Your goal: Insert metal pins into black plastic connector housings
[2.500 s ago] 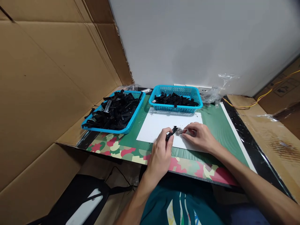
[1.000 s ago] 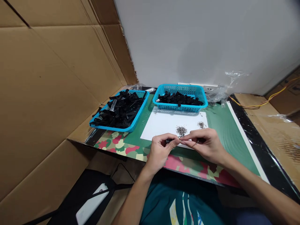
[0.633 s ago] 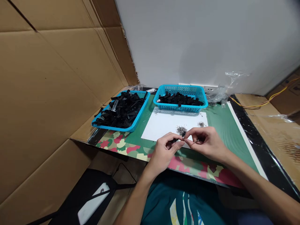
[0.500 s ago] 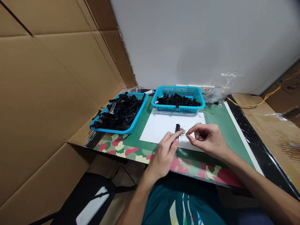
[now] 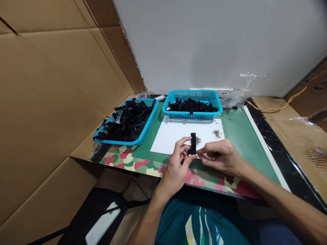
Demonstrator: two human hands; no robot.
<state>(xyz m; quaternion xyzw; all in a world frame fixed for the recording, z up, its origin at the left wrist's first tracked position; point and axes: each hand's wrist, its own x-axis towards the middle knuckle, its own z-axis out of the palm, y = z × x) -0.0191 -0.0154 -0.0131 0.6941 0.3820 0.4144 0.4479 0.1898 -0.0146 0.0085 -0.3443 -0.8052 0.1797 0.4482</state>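
My left hand (image 5: pixel 177 165) is closed on a long black plastic part (image 5: pixel 193 143), which it holds upright above the white sheet (image 5: pixel 166 139). The fingers grip the part's left side, and the thumb is at its lower end. My right hand (image 5: pixel 221 154) is closed, its thumb and forefinger pinched together at the part's lower right. Whatever sits between those fingertips is too small to name. A thin metal rod (image 5: pixel 208 160) sticks out from under the curled fingers of that hand. Behind the part lies a pile of tiny metal pieces (image 5: pixel 198 140).
Another small pile (image 5: pixel 217 133) lies on the sheet's right side. Black parts fill a blue basket (image 5: pixel 144 132) on the left and a second blue basket (image 5: pixel 194 116) at the back. Clear plastic wrap (image 5: pixel 233 98) lies by the wall; a cardboard wall (image 5: pixel 51 92) stands left.
My left hand has turned the black part and raised it off the sheet, showing another side. My right hand has moved left and down from the pile to the part's lower end.
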